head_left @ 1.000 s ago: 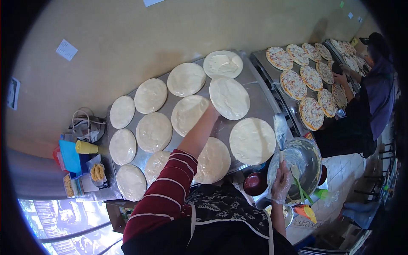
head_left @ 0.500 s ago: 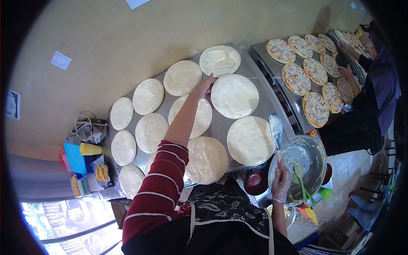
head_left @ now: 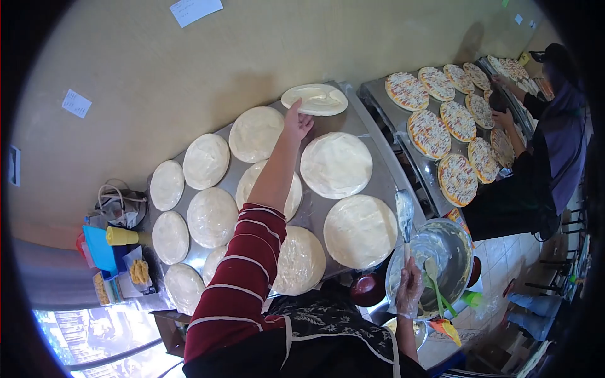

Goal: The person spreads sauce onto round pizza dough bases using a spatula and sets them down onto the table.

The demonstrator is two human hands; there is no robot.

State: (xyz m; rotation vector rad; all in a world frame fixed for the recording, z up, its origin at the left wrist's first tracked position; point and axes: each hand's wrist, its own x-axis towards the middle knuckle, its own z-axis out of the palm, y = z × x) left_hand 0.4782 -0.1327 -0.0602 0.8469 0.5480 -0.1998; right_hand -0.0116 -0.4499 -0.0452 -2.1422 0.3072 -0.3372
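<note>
My left hand point(head_left: 300, 121) reaches across the metal table and grips the near rim of a pizza base point(head_left: 322, 101), thumb on top. That base is tilted, with a pale creamy spread partly covering it. My right hand point(head_left: 411, 288), in a clear plastic glove, is closed round the handle of a ladle point(head_left: 404, 211) smeared with the same cream. Just beside it is a large metal bowl point(head_left: 467, 268) with cream on its inner wall and a green spatula point(head_left: 432, 271) inside. Several other spread bases, such as one pizza base point(head_left: 336, 165), lie around my left arm.
To the right, a second table point(head_left: 381, 104) carries several topped pizzas point(head_left: 430, 133), where a person point(head_left: 535, 183) in dark clothes works. A yellow cup point(head_left: 121, 236), blue containers and a bag point(head_left: 120, 205) stand at the left. A dark red bowl point(head_left: 367, 290) sits below the table edge.
The far pizza base has gone from lying flat to tilted, its near rim now in my left hand. My right hand still holds the ladle over the bowl's edge. The view has shifted slightly.
</note>
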